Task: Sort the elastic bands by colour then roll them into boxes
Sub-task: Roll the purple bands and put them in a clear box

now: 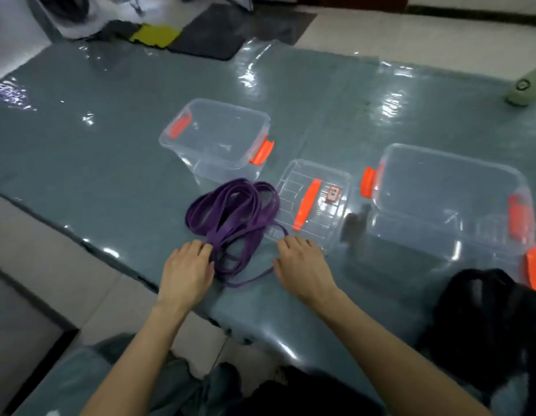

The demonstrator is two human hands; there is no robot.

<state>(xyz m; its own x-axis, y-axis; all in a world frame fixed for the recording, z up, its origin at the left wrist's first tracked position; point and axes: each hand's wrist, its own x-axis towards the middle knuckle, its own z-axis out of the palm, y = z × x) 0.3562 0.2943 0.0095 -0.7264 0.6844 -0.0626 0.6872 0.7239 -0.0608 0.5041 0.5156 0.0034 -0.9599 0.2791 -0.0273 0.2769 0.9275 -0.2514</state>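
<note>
bands (230, 211) of purple are heaped loose on the table (80, 151) before an empty box (224, 172), not yet rolled. the left hand (185, 273) is rested on them, fingers relaxed; the right hand (302, 265) is spread flat beside.

Lid (313, 202) sticker (332, 194) print illegible

- Indoor room, domestic or plain workroom; cannot tell which.
- Pale tiled floor (411, 34), dark mat (212, 34) on it.
- Grey table (80, 163) under glossy plastic sheeting (248, 73), bearing clear storage boxes (224, 171).
</note>
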